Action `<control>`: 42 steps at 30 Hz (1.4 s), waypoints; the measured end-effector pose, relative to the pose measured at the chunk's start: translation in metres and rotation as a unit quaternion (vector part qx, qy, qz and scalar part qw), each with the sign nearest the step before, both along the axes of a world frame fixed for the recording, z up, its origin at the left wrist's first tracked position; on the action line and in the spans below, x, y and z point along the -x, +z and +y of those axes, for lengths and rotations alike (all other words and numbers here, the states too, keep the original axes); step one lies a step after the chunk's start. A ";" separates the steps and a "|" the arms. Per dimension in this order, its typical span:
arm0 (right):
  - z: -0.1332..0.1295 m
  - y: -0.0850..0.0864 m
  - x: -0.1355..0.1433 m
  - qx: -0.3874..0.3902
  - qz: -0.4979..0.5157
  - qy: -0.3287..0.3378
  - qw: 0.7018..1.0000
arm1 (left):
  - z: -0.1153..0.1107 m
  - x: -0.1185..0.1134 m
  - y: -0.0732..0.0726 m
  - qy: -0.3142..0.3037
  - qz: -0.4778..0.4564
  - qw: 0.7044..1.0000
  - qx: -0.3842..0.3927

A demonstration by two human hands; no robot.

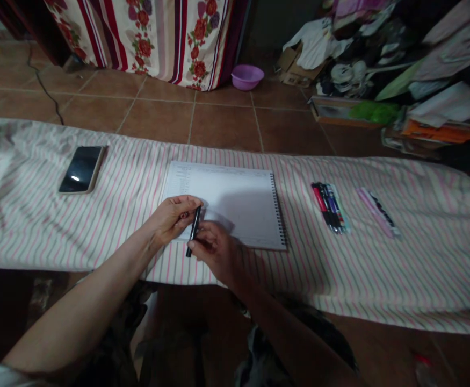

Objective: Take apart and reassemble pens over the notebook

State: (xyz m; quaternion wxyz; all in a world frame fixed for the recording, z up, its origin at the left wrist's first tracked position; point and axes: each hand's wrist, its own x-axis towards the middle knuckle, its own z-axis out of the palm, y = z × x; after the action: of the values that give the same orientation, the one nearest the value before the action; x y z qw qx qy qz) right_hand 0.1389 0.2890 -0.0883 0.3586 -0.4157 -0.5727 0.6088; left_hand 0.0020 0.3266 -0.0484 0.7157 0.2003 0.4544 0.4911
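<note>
A black pen (194, 230) is held at a slant over the lower left of a spiral notebook (238, 199), which lies flat with a white page showing. My left hand (172, 219) has its fingers closed on the upper end of the pen. Around the lower part, the thumb and fingers of my right hand (214, 248) are pinched. Faint print runs along the page's top and left edges, and the wire coil is on its right side. My hands cover the lower left of the page.
Several pens (327, 207) lie side by side to the right, with a pink pen and a black-and-white pen (380, 212) beyond. A phone (82, 169) rests at the left on the striped cloth (134, 177). A purple basin (247, 78) and a cluttered pile stand on the tiled floor.
</note>
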 end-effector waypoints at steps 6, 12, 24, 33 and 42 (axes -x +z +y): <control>0.002 0.006 -0.001 0.032 0.008 -0.014 0.999 | -0.002 0.000 -0.005 -0.067 -0.003 0.997 -0.027; 0.003 0.007 -0.001 0.034 0.036 -0.014 0.999 | -0.003 0.003 -0.006 -0.058 0.029 0.998 -0.003; 0.003 0.009 0.000 0.052 0.064 0.012 0.997 | -0.003 0.006 -0.007 -0.034 0.030 0.999 0.028; 0.000 0.012 -0.002 0.087 0.078 -0.003 0.993 | -0.008 0.006 -0.002 -0.044 -0.001 0.999 -0.012; -0.015 0.013 -0.025 0.089 0.066 -0.100 0.989 | -0.031 0.012 0.010 -0.007 -0.027 0.999 0.023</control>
State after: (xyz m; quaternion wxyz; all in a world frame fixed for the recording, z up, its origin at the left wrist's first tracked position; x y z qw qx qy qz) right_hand 0.1636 0.2741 -0.0748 0.4165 -0.4599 -0.4467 0.6446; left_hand -0.0103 0.2956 -0.0382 0.7355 0.1736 0.4449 0.4805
